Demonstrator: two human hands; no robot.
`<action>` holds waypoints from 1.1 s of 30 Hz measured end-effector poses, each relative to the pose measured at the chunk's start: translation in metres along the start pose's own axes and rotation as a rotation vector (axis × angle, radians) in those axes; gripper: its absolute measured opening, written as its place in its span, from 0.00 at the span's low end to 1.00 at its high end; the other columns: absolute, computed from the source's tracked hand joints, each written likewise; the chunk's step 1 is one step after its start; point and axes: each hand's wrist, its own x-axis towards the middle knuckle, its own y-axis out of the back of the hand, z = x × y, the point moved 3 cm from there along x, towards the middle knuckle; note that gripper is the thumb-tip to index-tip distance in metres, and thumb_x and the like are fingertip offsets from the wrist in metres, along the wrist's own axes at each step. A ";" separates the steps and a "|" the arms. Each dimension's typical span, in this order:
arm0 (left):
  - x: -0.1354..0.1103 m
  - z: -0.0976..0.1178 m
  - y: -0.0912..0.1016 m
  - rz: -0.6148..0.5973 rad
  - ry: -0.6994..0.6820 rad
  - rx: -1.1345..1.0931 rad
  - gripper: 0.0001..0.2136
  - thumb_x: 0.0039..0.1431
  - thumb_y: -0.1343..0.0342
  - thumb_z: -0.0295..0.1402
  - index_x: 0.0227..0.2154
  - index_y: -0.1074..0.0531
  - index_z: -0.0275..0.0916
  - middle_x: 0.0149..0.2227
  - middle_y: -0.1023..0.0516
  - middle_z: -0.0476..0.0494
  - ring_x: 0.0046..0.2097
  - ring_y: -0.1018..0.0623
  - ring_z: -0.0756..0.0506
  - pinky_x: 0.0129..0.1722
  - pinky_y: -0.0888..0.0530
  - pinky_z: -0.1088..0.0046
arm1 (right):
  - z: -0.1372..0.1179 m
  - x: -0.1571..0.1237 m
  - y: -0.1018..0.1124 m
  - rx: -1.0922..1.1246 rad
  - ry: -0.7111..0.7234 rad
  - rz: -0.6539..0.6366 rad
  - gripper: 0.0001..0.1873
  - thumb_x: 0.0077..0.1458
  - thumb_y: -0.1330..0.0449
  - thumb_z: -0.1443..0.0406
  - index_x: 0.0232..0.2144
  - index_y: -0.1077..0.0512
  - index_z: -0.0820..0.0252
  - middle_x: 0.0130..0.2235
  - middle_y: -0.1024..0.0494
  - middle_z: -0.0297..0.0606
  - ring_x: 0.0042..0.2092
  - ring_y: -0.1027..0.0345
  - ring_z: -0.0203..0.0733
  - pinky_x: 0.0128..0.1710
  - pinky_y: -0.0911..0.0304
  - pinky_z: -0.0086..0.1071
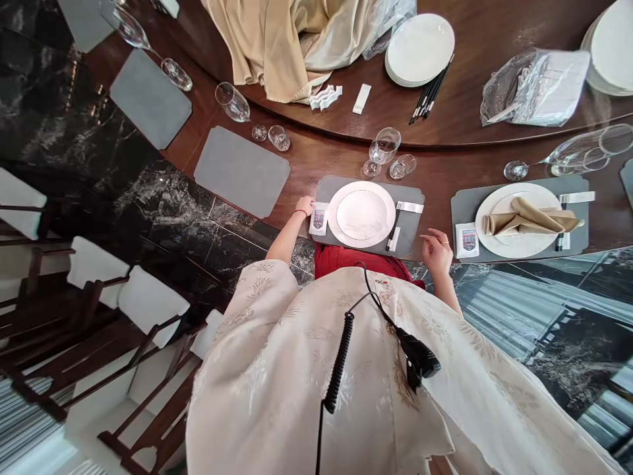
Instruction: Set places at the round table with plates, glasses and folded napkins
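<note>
My left hand, a red cord on its wrist, is at the left edge of the grey placemat. Its fingers are drawn together by the upper corner of a small white packet with a printed crest; what they pinch, if anything, is hidden. On the mat lie stacked white plates. Dark chopsticks lean on a white rest beside them. My right hand, wearing a ring, hovers off the mat's right edge, fingers loosely apart and holding nothing.
A wine glass and small glasses stand behind the mat. To the right, another setting has a folded gold napkin. Bare grey mats lie leftward. Gold cloth, plates and chopsticks lie on the raised turntable. White chairs stand at lower left.
</note>
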 end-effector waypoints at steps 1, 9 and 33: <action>0.000 -0.002 0.001 0.014 0.020 -0.002 0.15 0.59 0.43 0.25 0.46 0.17 0.38 0.51 0.16 0.37 0.51 0.20 0.41 0.56 0.26 0.66 | 0.000 -0.001 -0.001 0.000 -0.003 0.006 0.15 0.61 0.47 0.66 0.40 0.19 0.58 0.52 0.21 0.47 0.46 0.23 0.45 0.37 0.29 0.32; -0.002 -0.006 -0.004 0.047 0.003 -0.103 0.12 0.61 0.41 0.26 0.43 0.14 0.36 0.50 0.14 0.36 0.49 0.18 0.41 0.52 0.24 0.67 | 0.002 -0.003 -0.011 -0.001 -0.013 0.000 0.15 0.62 0.47 0.66 0.40 0.19 0.57 0.51 0.20 0.46 0.48 0.23 0.46 0.37 0.29 0.32; 0.012 0.016 0.032 -0.150 -0.090 -0.032 0.11 0.61 0.37 0.29 0.46 0.19 0.38 0.46 0.14 0.40 0.46 0.18 0.42 0.50 0.25 0.70 | -0.023 0.038 -0.023 0.039 0.022 -0.123 0.16 0.59 0.47 0.65 0.39 0.19 0.58 0.49 0.19 0.46 0.43 0.24 0.44 0.32 0.32 0.30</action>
